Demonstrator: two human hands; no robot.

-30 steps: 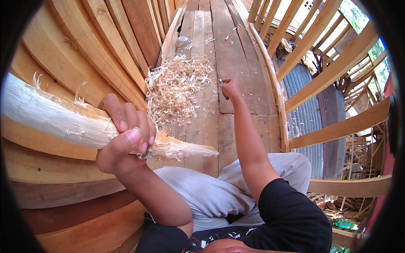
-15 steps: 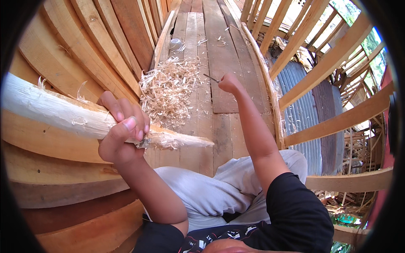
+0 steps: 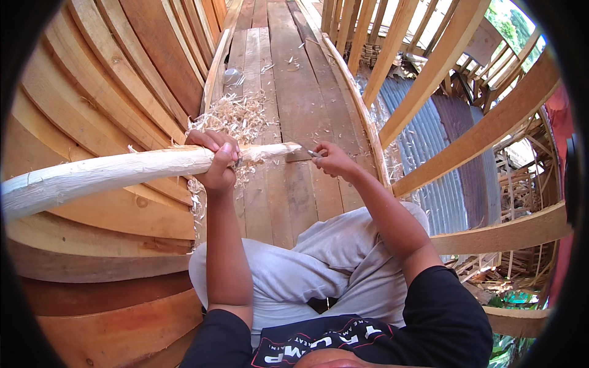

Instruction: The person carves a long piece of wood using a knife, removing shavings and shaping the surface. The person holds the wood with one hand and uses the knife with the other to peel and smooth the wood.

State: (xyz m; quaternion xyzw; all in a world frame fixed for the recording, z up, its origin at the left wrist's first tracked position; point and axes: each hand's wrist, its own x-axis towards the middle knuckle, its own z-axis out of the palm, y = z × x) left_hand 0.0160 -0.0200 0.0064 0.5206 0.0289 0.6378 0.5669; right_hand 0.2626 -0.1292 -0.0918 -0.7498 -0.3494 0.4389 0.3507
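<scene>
A long, pale peeled wooden pole [image 3: 110, 170] reaches in from the left edge and narrows to a whittled tip on the right. My left hand [image 3: 216, 161] is closed around it a little behind the tapered end. In my right hand [image 3: 333, 159] is a small knife [image 3: 310, 153], gripped by the handle. Its blade lies close to the pole's tip; whether it touches the wood I cannot tell. Curled wood shavings [image 3: 238, 116] are heaped on the plank floor just beyond my left hand.
A clear cup-like container [image 3: 232, 76] stands on the plank floor [image 3: 300, 92] past the shavings. A board wall [image 3: 116, 227] rises on the left. On the right run slanted wooden rails [image 3: 423, 80], with corrugated metal sheets [image 3: 423, 141] below them. My crossed legs [image 3: 307, 264] are under my arms.
My right hand has brought the knife nearer, down to the pole's tip. The pole has turned to lie more level, its tip raised, and my left hand has moved right with it.
</scene>
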